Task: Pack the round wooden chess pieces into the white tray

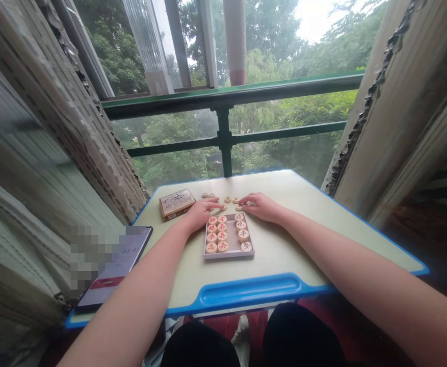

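Note:
Round wooden Chinese chess pieces stand in a shallow white box tray. Two columns of red-marked pieces fill its left side, and one column of dark-marked pieces runs down the right; a bare strip lies between. My left hand is beyond the tray's far left corner, fingers stretched out, the index fingertip at a loose chess piece. At the far right corner, my right hand has its fingers extended, fingertips at another loose piece. Whether either hand grips its piece is too small to tell.
More loose pieces lie beyond the tray, some behind my left hand. A lidded chess box sits at the left. A tablet lies along the left edge of the blue-rimmed table. Behind it are a green railing and windows.

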The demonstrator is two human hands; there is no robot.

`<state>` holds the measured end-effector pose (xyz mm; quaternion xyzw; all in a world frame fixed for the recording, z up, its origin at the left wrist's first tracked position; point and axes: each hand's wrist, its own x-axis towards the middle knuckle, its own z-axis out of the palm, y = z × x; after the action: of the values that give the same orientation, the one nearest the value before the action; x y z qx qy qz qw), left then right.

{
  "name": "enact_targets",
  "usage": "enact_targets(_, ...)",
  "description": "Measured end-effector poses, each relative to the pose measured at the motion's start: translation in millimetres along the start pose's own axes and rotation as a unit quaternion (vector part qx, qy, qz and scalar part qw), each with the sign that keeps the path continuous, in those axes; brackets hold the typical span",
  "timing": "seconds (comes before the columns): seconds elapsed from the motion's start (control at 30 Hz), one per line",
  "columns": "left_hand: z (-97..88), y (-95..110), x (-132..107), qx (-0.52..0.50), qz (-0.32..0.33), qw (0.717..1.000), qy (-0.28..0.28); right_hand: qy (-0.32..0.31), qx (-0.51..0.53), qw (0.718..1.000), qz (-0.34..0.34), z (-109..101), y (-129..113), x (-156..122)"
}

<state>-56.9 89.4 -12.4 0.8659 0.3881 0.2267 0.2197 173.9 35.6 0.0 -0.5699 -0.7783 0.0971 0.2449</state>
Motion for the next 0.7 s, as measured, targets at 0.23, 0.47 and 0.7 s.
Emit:
enact_targets(0.23, -3.0, -0.2, -4.8, -0.021, -0.016, 1.000, 0.009, -0.007, 0.000, 1.000, -0.006, -2.2, -0.3, -1.2)
enact_targets(0.47, -1.2, -2.5, -3.4, -0.033, -0.022, 0.999, 0.022, -0.014, 0.005, 1.000, -0.002, -2.6, 0.7, -1.4)
enact_targets(0.7, -2.4, -7.6, -2.2, -0.087, -0.075, 0.989, 0.093, -0.009, 0.004, 1.000, -0.004, -1.9, -0.4, -2.7)
